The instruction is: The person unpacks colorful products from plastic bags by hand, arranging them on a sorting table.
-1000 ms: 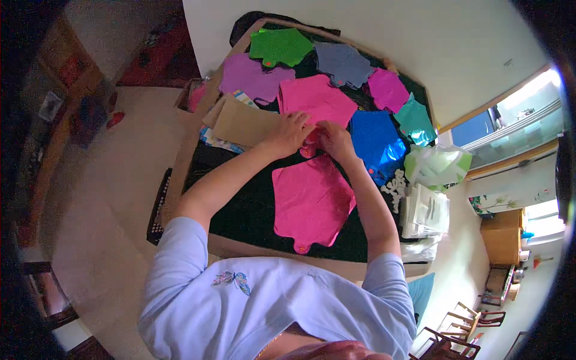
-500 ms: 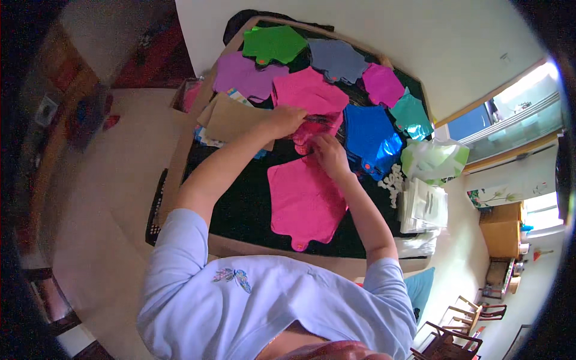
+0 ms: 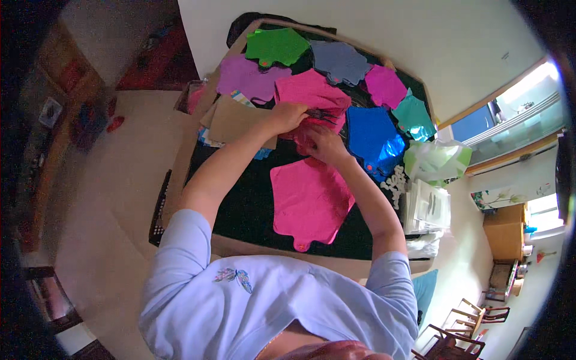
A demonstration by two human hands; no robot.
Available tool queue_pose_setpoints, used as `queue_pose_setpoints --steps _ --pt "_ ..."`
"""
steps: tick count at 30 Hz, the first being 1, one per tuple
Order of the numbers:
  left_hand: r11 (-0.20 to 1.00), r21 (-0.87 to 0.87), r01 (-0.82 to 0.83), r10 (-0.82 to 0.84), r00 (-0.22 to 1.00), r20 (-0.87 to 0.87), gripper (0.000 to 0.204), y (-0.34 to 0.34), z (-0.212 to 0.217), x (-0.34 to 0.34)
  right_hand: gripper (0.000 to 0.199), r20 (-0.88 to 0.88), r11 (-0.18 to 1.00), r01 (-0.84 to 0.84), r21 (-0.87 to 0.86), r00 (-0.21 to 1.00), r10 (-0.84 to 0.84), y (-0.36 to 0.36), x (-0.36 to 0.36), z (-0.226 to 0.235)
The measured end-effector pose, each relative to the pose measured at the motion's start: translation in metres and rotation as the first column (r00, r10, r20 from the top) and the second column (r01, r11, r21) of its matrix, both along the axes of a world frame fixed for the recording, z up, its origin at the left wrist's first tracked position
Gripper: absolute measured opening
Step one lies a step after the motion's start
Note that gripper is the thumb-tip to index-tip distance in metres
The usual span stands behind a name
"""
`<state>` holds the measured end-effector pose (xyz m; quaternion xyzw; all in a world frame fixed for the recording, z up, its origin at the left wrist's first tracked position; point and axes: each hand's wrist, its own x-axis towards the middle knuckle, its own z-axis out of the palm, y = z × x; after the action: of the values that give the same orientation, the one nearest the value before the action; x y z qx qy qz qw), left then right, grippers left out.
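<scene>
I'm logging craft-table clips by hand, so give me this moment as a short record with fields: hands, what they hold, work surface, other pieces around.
left hand: left hand pinches the top of a small pink piece
right hand: right hand grips the same piece from below
held item: pink piece, crumpled between both hands
surface: black table cover
nearest sheet: large pink shaped sheet, flat, below the hands
other sheets: green, purple, grey-blue, shiny blue, teal
beside: brown cardboard; white plastic bag

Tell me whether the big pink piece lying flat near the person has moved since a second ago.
No. The big pink piece lies on the same spot of the black mat, below the blue sheet; only the camera shifted.
</scene>
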<state>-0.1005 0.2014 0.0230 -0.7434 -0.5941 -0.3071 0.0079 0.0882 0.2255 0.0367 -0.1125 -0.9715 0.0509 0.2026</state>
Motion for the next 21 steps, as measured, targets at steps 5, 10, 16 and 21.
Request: queue_pose_setpoints --steps 5,10,16,21 --pt "0.999 -0.020 -0.035 0.035 0.999 -0.007 0.022 0.000 0.006 0.000 0.023 -0.007 0.984 0.054 0.171 0.999 -0.054 0.013 -0.014 -0.022" --pt "0.998 -0.069 -0.002 0.000 1.000 -0.029 0.021 -0.006 0.020 0.002 0.017 0.042 0.976 0.170 0.135 0.983 -0.177 0.013 -0.006 -0.011" --pt "0.980 -0.175 0.098 -0.111 0.991 -0.070 0.021 -0.027 0.014 0.015 0.020 0.030 0.982 0.154 0.110 0.987 -0.158 -0.009 0.016 -0.017" --pt "0.979 -0.107 0.171 -0.187 0.970 -0.158 0.029 -0.062 0.000 0.018 0.021 -0.004 0.989 0.135 0.066 0.991 -0.135 -0.036 0.032 -0.015"
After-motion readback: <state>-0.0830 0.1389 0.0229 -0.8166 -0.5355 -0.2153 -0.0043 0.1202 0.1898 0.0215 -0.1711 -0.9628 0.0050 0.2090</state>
